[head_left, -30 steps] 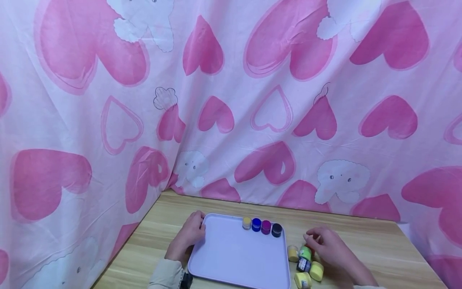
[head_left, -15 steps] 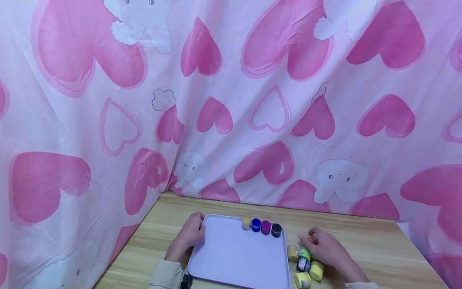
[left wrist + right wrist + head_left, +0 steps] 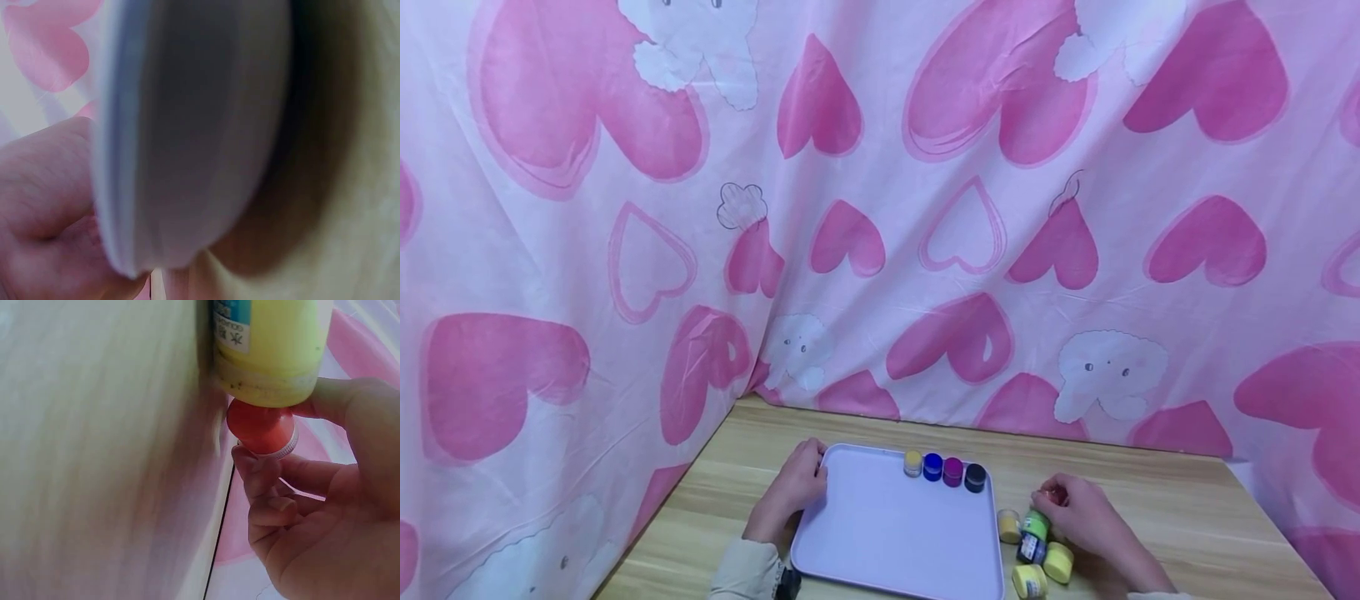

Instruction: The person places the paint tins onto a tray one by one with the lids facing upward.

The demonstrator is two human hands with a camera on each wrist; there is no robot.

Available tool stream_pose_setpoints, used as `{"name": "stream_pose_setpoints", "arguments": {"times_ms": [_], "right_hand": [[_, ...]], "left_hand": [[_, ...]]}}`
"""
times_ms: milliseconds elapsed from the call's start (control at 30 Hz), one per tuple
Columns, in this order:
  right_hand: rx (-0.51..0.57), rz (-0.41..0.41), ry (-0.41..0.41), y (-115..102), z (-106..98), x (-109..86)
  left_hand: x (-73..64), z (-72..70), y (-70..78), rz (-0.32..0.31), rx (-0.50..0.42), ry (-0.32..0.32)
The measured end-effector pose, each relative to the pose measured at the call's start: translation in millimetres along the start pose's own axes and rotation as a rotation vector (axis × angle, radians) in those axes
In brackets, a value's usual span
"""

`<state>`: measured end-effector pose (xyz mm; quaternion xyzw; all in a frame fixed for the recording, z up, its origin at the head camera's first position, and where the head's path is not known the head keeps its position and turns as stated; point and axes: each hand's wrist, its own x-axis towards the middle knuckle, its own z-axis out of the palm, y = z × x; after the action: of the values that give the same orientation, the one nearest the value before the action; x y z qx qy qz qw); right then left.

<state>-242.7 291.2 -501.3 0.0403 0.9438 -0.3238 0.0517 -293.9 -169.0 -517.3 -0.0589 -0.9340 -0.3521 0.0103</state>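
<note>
My left hand (image 3: 800, 477) grips the left rim of a pale lilac tray (image 3: 880, 533); in the left wrist view the tray (image 3: 187, 137) shows side-on, with the thumb side of the hand at its rim. My right hand (image 3: 1084, 510) is right of the tray and pinches a red paint jar (image 3: 261, 428) between thumb and fingers. The fingers partly hide this jar in the head view. A yellow paint jar (image 3: 269, 350) overlaps it in the right wrist view. Near this hand lie a green paint jar (image 3: 1036, 523), a dark blue jar (image 3: 1032, 548) and several yellow ones.
Along the tray's far rim stand a yellow jar (image 3: 912, 463), a blue jar (image 3: 933, 467), a magenta jar (image 3: 952, 472) and a black jar (image 3: 975, 477). The wooden table (image 3: 1180, 508) meets a pink heart-patterned curtain (image 3: 955, 250) behind and at the left.
My right hand has pinched the red jar and shifted slightly, first left and then back right, with the jar between its fingers. The left hand and the tray stay in place.
</note>
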Motion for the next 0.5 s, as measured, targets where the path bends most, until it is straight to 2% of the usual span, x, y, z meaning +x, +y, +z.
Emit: {"name": "stream_pose_setpoints", "arguments": {"times_ms": [200,300,500], "right_hand": [[0.01,-0.03,0.017,-1.6,-0.9,1.2],[0.023,-0.044,0.018,-3.7,-0.6,0.7],[0.047,-0.136,0.025,-7.1,-0.5,-2.4]], "left_hand": [[0.6,0.3,-1.3,-0.015,0.0,-0.007],[0.3,0.3,-1.6,-0.003,0.003,-0.003],[0.2,0.1,-0.3,0.001,-0.001,0.0]]}}
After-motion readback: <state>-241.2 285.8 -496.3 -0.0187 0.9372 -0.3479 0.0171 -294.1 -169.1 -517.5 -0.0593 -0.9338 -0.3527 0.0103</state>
